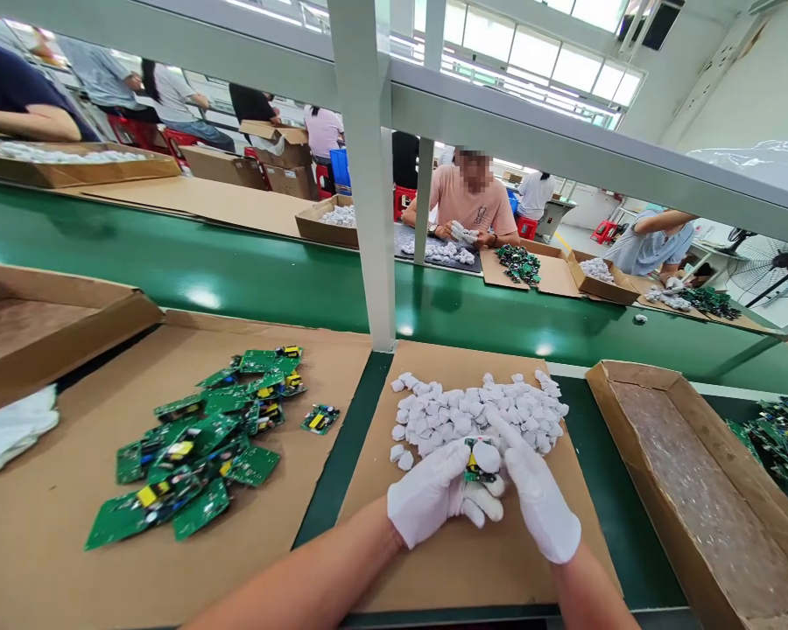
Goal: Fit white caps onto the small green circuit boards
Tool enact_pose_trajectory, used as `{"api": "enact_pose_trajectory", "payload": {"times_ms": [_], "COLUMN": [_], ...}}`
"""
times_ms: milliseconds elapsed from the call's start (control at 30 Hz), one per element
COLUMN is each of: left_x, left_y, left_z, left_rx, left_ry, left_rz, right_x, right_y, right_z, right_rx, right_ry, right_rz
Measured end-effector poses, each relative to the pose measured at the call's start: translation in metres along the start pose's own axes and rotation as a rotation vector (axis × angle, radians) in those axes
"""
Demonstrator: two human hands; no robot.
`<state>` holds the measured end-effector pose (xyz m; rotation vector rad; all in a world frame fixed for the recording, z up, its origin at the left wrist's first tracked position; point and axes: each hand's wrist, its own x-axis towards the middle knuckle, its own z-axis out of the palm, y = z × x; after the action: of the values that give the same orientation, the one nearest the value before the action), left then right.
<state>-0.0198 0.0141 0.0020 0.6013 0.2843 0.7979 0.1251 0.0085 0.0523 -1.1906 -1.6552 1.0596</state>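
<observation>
My left hand (pixel 437 497), in a white glove, holds a small green circuit board (pixel 474 468) with a yellow part, and a round white piece (pixel 487 458) lies against that board. Beside it, my right hand (pixel 535 490), also gloved, has its fingers stretched forward near the board and over the edge of a pile of white pieces (pixel 446 416). Whether its fingertips hold a piece is hard to make out. Both hands are above a cardboard sheet (pixel 400 569). A heap of green circuit boards (pixel 203 446) lies to the left, with a single board (pixel 320 418) apart from it.
A grey upright post (pixel 364 192) stands ahead, joined to crossbars. Cardboard trays stand at the left (pixel 105 328) and right (pixel 709 490). More boards (pixel 784 437) lie at the far right. Across the green belt (pixel 269 280), a person in a pink shirt (pixel 476 201) handles white pieces.
</observation>
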Motion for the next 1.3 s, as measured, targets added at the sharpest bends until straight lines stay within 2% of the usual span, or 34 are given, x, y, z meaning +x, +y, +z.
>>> {"api": "enact_pose_trajectory", "payload": {"times_ms": [133,367,433,600,767,933,1067,1167,1300], "left_x": [-0.003,-0.003,-0.002,0.000,0.000,-0.001,0.000,0.002,0.001], "left_y": [0.001,-0.006,-0.007,-0.005,-0.002,0.006,0.011,0.012,0.014], "left_z": [0.001,-0.003,-0.004,-0.002,0.001,0.007,0.012,0.014,0.015], "left_rx": [0.016,0.011,0.009,0.034,0.098,0.094,0.090,0.241,0.406], "left_ry": [-0.028,-0.010,0.005,0.027,0.018,0.015,0.053,0.111,0.056], "left_rz": [-0.008,-0.009,-0.011,-0.014,-0.032,-0.049,-0.047,-0.044,0.012], "right_x": [0.001,-0.008,-0.009,-0.008,-0.008,-0.012,-0.014,-0.012,-0.009], "right_y": [-0.001,0.010,0.013,0.019,0.017,0.016,0.024,0.025,0.021], "right_z": [0.000,0.002,0.001,-0.005,-0.001,0.004,0.006,0.007,0.010], "right_rx": [0.026,-0.388,-0.423,-0.180,-0.181,0.120,0.021,0.028,0.010], "right_ry": [-0.105,-0.068,-0.056,-0.158,-0.033,-0.055,0.034,0.024,0.050], "right_rz": [0.086,-0.028,-0.036,-0.031,0.065,0.199,0.194,0.156,0.171]}}
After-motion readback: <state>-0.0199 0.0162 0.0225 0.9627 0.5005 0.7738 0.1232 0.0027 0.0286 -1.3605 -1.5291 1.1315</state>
